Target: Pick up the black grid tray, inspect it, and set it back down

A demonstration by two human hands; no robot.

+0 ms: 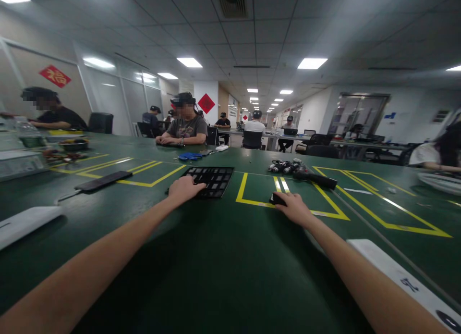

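A black tray with a grid of small compartments lies on the green table. My left hand rests on the tray's near left corner, fingers curled over its edge. My right hand is closed on a small black object lying on a yellow floor-tape outline marked on the table. Both forearms stretch out from the bottom of the view.
A pile of small black and silver parts and a long black tool lie beyond my right hand. A flat black slab sits at left, white strips at both near edges. Other people sit around the table.
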